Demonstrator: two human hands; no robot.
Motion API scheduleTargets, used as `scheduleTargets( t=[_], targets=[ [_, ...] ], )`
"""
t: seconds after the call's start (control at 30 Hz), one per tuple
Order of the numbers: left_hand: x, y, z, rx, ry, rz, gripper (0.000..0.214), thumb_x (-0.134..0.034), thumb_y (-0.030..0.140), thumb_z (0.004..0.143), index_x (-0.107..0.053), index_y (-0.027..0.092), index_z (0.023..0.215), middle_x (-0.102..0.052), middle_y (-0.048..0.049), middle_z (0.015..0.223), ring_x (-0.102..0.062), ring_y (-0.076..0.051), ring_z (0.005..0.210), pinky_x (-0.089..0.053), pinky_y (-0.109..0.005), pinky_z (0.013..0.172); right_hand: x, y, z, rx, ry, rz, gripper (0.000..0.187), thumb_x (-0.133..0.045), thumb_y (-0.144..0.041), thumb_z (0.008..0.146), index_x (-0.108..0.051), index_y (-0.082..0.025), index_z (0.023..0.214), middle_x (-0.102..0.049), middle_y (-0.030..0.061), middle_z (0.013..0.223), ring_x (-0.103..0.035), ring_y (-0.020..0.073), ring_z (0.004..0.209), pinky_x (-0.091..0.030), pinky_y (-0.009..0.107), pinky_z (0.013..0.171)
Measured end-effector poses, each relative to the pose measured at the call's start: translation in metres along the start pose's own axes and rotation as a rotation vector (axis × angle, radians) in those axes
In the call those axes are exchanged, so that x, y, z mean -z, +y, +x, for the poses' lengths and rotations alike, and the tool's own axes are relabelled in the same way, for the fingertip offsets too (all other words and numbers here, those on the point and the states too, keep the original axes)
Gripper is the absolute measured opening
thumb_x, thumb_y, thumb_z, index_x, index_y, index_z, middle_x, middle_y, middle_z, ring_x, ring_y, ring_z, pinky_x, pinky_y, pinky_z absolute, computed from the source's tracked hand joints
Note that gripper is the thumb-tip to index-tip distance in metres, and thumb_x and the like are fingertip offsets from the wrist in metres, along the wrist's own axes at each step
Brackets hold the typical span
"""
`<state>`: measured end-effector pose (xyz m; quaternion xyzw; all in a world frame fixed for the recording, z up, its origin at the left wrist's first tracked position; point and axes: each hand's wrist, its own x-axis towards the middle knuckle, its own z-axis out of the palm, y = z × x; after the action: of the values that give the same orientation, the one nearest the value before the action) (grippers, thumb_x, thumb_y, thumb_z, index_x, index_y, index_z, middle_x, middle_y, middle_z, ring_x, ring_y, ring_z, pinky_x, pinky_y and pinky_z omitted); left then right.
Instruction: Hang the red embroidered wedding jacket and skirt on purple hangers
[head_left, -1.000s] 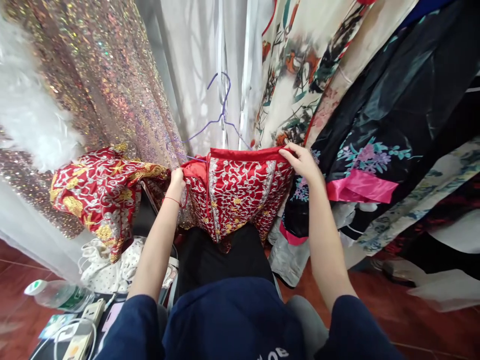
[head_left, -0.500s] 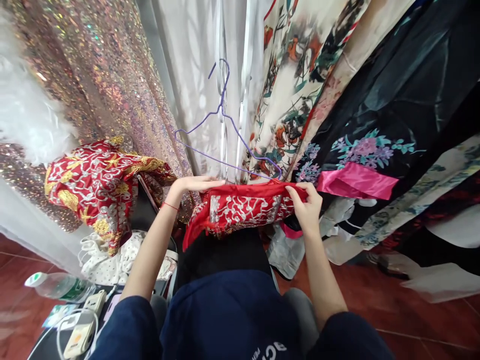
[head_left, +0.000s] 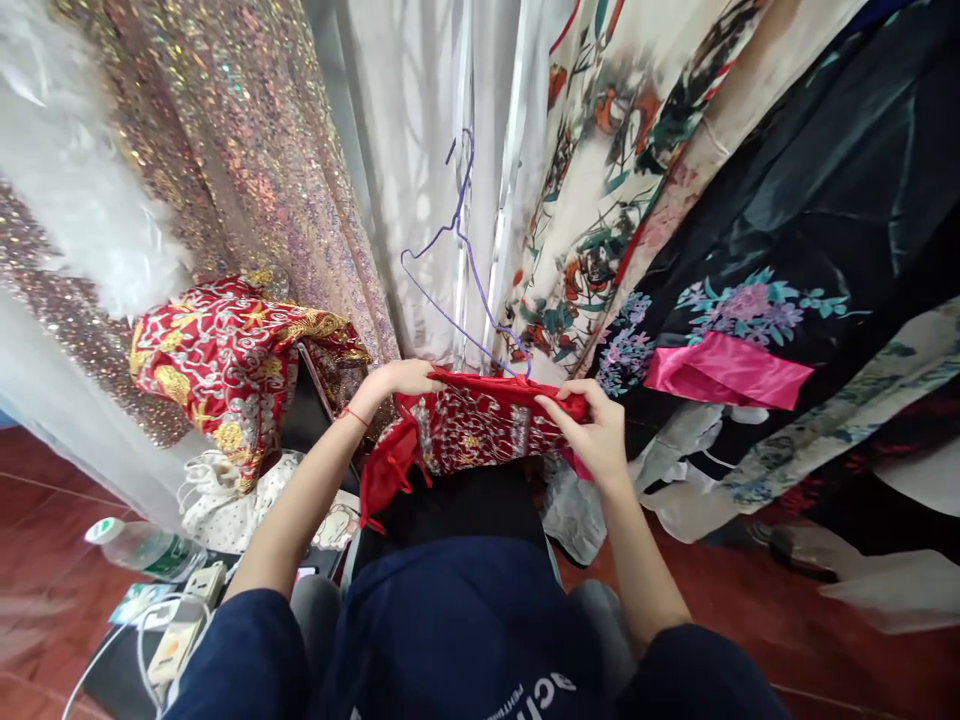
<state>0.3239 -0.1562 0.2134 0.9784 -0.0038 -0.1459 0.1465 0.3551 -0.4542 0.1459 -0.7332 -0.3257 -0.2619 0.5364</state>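
Note:
A red garment (head_left: 480,435) with silver and gold embroidery is stretched between my two hands over my lap. My right hand (head_left: 596,430) pinches its upper right edge, thumb in front. At the upper left edge my left hand (head_left: 409,378) grips the cloth, its fingertips partly hidden behind it. A loose red flap with thin ties hangs below my left hand. From the garment's top edge a purple wire hanger (head_left: 459,225) rises, leaning back; one end of its bar meets the red cloth.
A red and gold embroidered garment (head_left: 217,370) lies heaped at left, above a dotted white cloth bag (head_left: 217,500). Nearby are a plastic bottle (head_left: 146,548) and a power strip (head_left: 176,640) with cables. Sequined fabric (head_left: 262,130), floral dresses (head_left: 600,200) and a pink ribbon (head_left: 727,370) hang around.
The hanger has turned and tilted, with its right end lower. My right hand has moved left and slightly down with the garment's edge, and the red flap hangs lower at left.

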Motion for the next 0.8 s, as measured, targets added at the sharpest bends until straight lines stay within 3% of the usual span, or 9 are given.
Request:
scheduleTargets(
  t=[0.17, 0.3, 0.37, 0.43, 0.5, 0.63, 0.73, 0.8],
  targets=[
    [0.018, -0.022, -0.003, 0.123, 0.172, -0.008, 0.011, -0.057, 0.026, 0.070, -0.064, 0.017, 0.067, -0.061, -0.0022, 0.060, -0.057, -0.019, 0.061, -0.042, -0.027, 0.063, -0.030, -0.035, -0.019, 0.006, -0.229, 0.077, 0.024, -0.064, -0.044, 0.089, -0.051, -0.025, 0.084, -0.062, -0.0022, 0.075, -0.057, 0.0118, 0.059, -0.049, 0.024, 0.062],
    [0.016, -0.028, -0.002, 0.147, 0.358, -0.011, 0.028, -0.053, 0.018, 0.073, -0.067, 0.018, 0.096, -0.073, -0.0087, 0.093, -0.066, -0.025, 0.085, -0.047, -0.030, 0.075, -0.059, -0.050, -0.037, 0.011, -0.495, 0.156, 0.018, -0.056, -0.041, 0.093, -0.052, -0.026, 0.103, -0.069, 0.0026, 0.092, -0.068, 0.0167, 0.074, -0.055, 0.029, 0.074],
    [0.013, -0.030, -0.002, 0.146, 0.391, -0.001, 0.034, -0.049, 0.017, 0.075, -0.066, 0.020, 0.104, -0.073, -0.0102, 0.107, -0.067, -0.026, 0.096, -0.049, -0.030, 0.080, -0.068, -0.052, -0.043, 0.018, -0.548, 0.175, 0.023, -0.055, -0.039, 0.093, -0.051, -0.026, 0.112, -0.071, 0.0047, 0.102, -0.071, 0.0193, 0.086, -0.055, 0.031, 0.082],
    [0.010, -0.032, -0.001, 0.150, 0.380, 0.012, 0.033, -0.049, 0.016, 0.077, -0.067, 0.021, 0.104, -0.074, -0.0096, 0.110, -0.068, -0.025, 0.099, -0.050, -0.030, 0.083, -0.071, -0.052, -0.044, 0.004, -0.554, 0.166, 0.030, -0.053, -0.038, 0.093, -0.049, -0.026, 0.120, -0.071, 0.0057, 0.107, -0.072, 0.0205, 0.094, -0.055, 0.032, 0.086],
    [0.006, -0.035, -0.001, 0.165, 0.339, 0.033, 0.031, -0.050, 0.017, 0.078, -0.069, 0.022, 0.102, -0.074, -0.0087, 0.110, -0.068, -0.025, 0.100, -0.051, -0.030, 0.086, -0.067, -0.053, -0.040, -0.034, -0.581, 0.099, 0.032, -0.052, -0.037, 0.093, -0.050, -0.024, 0.122, -0.072, 0.0043, 0.098, -0.072, 0.0204, 0.087, -0.054, 0.031, 0.083],
    [-0.004, -0.036, -0.001, 0.190, 0.208, 0.108, 0.030, -0.050, 0.018, 0.085, -0.069, 0.024, 0.107, -0.074, -0.0080, 0.115, -0.067, -0.026, 0.109, -0.051, -0.033, 0.090, -0.047, -0.050, -0.023, -0.129, -0.705, -0.227, 0.030, -0.047, -0.048, 0.096, -0.061, -0.023, 0.102, -0.071, 0.0025, 0.078, -0.069, 0.0208, 0.071, -0.049, 0.029, 0.072],
    [-0.021, -0.029, -0.001, 0.168, 0.087, 0.167, 0.028, -0.055, 0.018, 0.088, -0.068, 0.024, 0.112, -0.072, -0.0083, 0.116, -0.067, -0.025, 0.108, -0.052, -0.035, 0.092, -0.033, -0.040, -0.010, -0.269, -0.799, -0.544, 0.051, -0.036, -0.059, 0.099, -0.068, -0.021, 0.092, -0.075, 0.0106, 0.090, -0.072, 0.0276, 0.089, -0.049, 0.033, 0.077],
    [-0.038, -0.021, 0.000, 0.135, 0.012, 0.196, 0.026, -0.060, 0.023, 0.091, -0.066, 0.021, 0.117, -0.070, -0.0094, 0.119, -0.066, -0.023, 0.107, -0.054, -0.038, 0.094, -0.027, -0.031, -0.004, -0.353, -0.865, -0.688, 0.060, -0.027, -0.061, 0.101, -0.071, -0.020, 0.099, -0.076, 0.0155, 0.103, -0.071, 0.0309, 0.103, -0.049, 0.036, 0.083]
  ],
)
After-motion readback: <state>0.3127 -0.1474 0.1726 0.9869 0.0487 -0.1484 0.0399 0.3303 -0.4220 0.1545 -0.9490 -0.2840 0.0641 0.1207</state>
